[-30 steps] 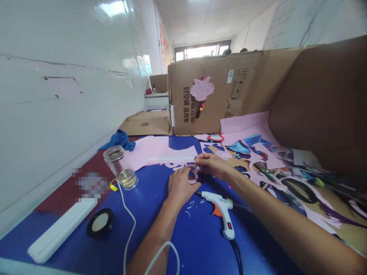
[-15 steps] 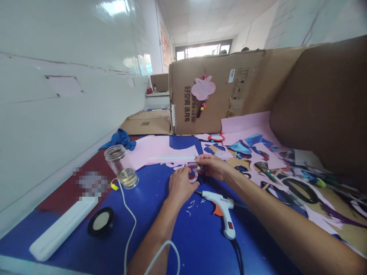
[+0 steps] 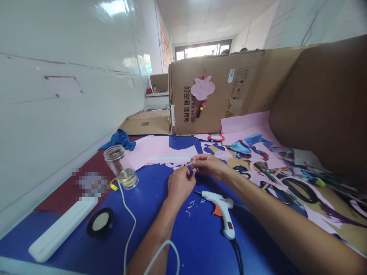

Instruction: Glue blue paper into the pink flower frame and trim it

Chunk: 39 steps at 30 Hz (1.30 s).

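From here, my view shows both hands closed together just above the blue work table (image 3: 197, 244), and the small curved foam piece (image 3: 191, 170) is pinched between them. The left hand (image 3: 180, 185) grips it from below and the right hand (image 3: 209, 167) closes on it from the right, fingertips almost meeting. Their fingers cover most of the piece, so I can't be sure of its full shape, but its long axis seems to run roughly left to right, curving slightly. A thin needle-like pin (image 3: 192, 162) sticks out of the right hand's grip, pointing up and to the left, away from me.

Just below the hands, a white hot glue gun (image 3: 220, 208) lies with its nozzle pointing left, beside an orange foam scrap (image 3: 217, 211). Farther left stand a clear glass tumbler (image 3: 120, 167) holding pale liquid and a white cable (image 3: 126, 214). A pink foam sheet (image 3: 155, 151) lies ahead of the hands, and cut foam scraps (image 3: 252, 152) spread to the right. Behind them rises a cardboard box panel (image 3: 218, 95) with a pink foam flower (image 3: 202, 88) hanging on it.
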### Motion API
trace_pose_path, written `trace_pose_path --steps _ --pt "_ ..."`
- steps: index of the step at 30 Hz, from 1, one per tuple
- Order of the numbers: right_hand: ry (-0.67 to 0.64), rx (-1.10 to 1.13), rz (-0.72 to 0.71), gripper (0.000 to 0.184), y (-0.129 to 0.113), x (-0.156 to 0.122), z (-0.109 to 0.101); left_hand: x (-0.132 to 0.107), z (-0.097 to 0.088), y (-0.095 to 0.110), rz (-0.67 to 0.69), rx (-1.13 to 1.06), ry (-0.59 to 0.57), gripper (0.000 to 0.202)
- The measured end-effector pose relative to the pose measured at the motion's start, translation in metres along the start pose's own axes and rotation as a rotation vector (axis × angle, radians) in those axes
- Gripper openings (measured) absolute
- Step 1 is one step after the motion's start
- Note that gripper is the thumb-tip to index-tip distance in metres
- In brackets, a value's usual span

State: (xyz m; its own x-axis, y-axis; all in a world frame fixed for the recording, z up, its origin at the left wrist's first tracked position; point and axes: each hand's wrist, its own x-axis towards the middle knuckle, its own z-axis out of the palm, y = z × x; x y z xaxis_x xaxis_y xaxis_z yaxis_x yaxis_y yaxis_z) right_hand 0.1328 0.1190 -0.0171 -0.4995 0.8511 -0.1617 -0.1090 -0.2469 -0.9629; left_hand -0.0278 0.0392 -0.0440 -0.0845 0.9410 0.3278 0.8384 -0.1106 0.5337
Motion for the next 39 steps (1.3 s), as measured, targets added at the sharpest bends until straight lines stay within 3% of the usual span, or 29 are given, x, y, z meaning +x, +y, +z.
trace_pose_path --steps 7,12,14,17,20,24,29,31,39 --pt "-0.076 -0.09 -0.022 0.029 0.002 0.006 0.01 0.002 0.001 0.0 -0.005 -0.048 -0.007 0.006" --pt "-0.014 -0.087 -0.063 0.024 0.011 0.014 0.005 0.007 0.001 -0.005 -0.057 -0.297 0.032 0.013" --pt "0.014 -0.081 -0.089 0.023 0.012 0.014 0.001 0.011 0.0 -0.007 -0.15 -0.464 0.112 0.02" --pt "0.051 -0.072 -0.132 0.023 0.009 0.009 -0.005 0.016 -0.002 -0.01 -0.393 -0.775 0.259 0.03" --pt "0.1 -0.072 -0.187 0.023 0.002 0.002 -0.01 0.018 -0.003 -0.011 -0.557 -0.962 0.293 0.036" --pt "0.133 -0.103 -0.261 0.026 -0.009 -0.008 -0.011 0.016 -0.007 -0.007 -0.668 -1.153 0.162 0.039" --pt "0.144 -0.2 -0.341 0.025 -0.02 -0.024 -0.002 0.01 -0.018 0.009 -0.762 -1.503 -0.202 0.026" --pt "0.146 -0.23 -0.356 0.023 -0.022 -0.029 0.004 0.008 -0.02 0.015 -0.765 -1.574 -0.285 0.021" --pt "0.19 -0.226 -0.381 0.027 -0.032 -0.057 0.019 0.008 -0.021 0.019 -0.781 -1.604 -0.184 0.017"
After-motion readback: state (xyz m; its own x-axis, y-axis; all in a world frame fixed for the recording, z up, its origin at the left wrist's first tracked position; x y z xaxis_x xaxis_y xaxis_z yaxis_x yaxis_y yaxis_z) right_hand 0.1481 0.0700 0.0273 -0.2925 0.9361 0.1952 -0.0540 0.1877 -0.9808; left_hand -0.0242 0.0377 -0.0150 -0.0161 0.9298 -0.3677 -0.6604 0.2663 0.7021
